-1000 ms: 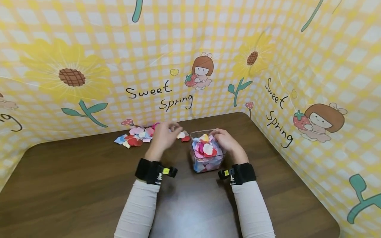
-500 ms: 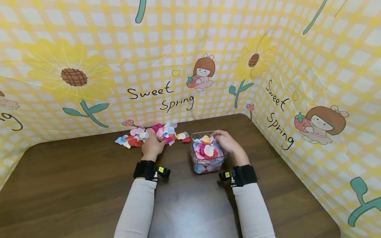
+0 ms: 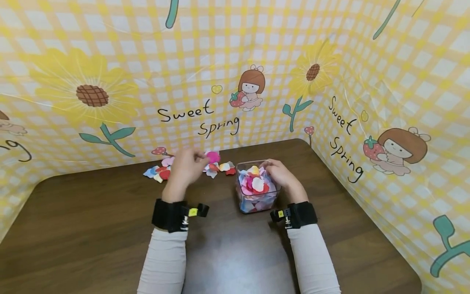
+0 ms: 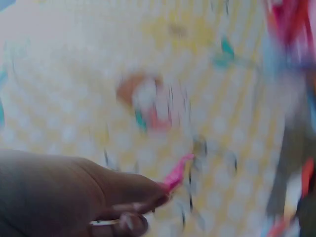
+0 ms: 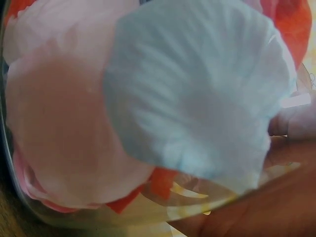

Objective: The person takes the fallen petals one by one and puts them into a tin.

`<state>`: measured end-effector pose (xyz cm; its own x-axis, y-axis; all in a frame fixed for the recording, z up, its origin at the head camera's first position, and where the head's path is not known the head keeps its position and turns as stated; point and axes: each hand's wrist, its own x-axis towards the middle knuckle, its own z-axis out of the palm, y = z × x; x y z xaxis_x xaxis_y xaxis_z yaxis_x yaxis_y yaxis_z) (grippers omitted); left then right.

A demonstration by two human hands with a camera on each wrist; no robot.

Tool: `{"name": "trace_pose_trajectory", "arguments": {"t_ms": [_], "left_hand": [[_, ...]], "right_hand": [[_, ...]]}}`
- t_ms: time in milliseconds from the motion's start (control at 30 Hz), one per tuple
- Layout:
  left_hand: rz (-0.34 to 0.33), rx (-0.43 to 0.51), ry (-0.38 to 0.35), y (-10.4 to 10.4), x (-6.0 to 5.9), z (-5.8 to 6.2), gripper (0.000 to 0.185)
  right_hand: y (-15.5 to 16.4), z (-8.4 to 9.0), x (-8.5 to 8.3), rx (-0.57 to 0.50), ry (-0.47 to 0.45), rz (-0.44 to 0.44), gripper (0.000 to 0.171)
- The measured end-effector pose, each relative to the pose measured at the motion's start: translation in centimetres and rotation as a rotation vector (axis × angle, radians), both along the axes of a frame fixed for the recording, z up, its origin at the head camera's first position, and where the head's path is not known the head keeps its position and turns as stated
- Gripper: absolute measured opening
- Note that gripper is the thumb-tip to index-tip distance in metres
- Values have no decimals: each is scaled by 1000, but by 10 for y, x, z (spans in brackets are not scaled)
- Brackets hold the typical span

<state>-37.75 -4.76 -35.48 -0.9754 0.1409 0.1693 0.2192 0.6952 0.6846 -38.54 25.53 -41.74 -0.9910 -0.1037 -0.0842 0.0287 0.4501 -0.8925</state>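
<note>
The left hand [image 3: 185, 169] is now lifting off the pile of petals [image 3: 161, 171] it was pressing into half a second ago, its grip pinching one magenta petal [image 3: 213, 157] between fingertips and carrying it toward the clear box [image 3: 257, 200] just to its right; so one more petal is going across. The right hand [image 3: 280, 173] is still curling its grip round that box's far rim. Counting: one box, one petal in the grip, roughly ten loose petals lying on the worktop [image 3: 92, 228].
</note>
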Motion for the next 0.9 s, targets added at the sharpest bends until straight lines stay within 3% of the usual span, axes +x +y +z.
{"name": "trace_pose_trajectory", "arguments": {"t_ms": [100, 200, 333, 467, 600, 733, 800, 900], "left_hand": [[-88, 73, 101, 36, 12, 4, 19], [-148, 98, 160, 69, 18, -5, 16], [-169, 94, 195, 87, 17, -18, 17], [-104, 113, 191, 63, 5, -22, 19], [69, 79, 173, 22, -17, -33, 22], [198, 31, 81, -5, -36, -55, 25], [220, 15, 32, -11, -43, -69, 26], [216, 15, 13, -12, -50, -87, 27]], "right_hand": [[1, 1, -1, 16, 15, 8, 38], [1, 2, -2, 17, 36, 13, 38], [0, 1, -2, 4, 41, 9, 37], [-1, 0, -1, 16, 30, 17, 37], [-1, 0, -2, 18, 35, 10, 38], [1, 0, -2, 11, 27, -3, 38], [0, 0, -2, 12, 26, 1, 39], [-1, 1, -1, 11, 30, 12, 39]]}}
